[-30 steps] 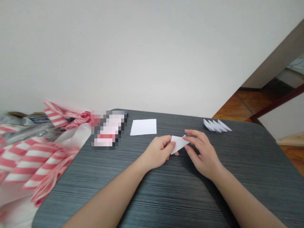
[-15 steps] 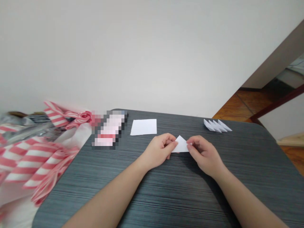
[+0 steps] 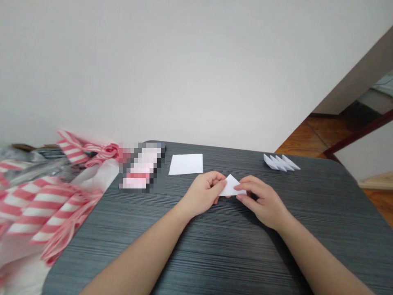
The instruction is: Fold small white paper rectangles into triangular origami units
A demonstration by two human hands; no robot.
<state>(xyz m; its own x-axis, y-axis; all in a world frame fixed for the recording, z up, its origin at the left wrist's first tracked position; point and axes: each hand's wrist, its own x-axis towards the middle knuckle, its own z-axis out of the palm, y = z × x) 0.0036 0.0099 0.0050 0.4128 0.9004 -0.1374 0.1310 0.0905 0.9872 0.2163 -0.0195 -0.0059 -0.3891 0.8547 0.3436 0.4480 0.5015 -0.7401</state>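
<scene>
A small white folded paper triangle (image 3: 231,187) stands with its point up between my hands, just above the dark wood-grain table (image 3: 215,254). My left hand (image 3: 204,193) pinches its left corner between fingers and thumb. My right hand (image 3: 259,200) grips its right side with the fingertips over the paper. Part of the triangle's lower edge is hidden by my fingers. A flat white paper sheet (image 3: 186,164) lies beyond my left hand, and a row of several folded paper triangles (image 3: 281,162) lies beyond my right hand.
A pixelated, pink-and-white blurred object (image 3: 141,167) lies at the table's far left corner. Red-and-white striped plastic (image 3: 46,209) and other bags bulge in at the left edge. Past the table's far right corner, a wooden floor (image 3: 319,137) shows lower down.
The paper triangle has turned from tilted to point up and sits slightly nearer my left hand. My right hand has come down and in along the paper's right side.
</scene>
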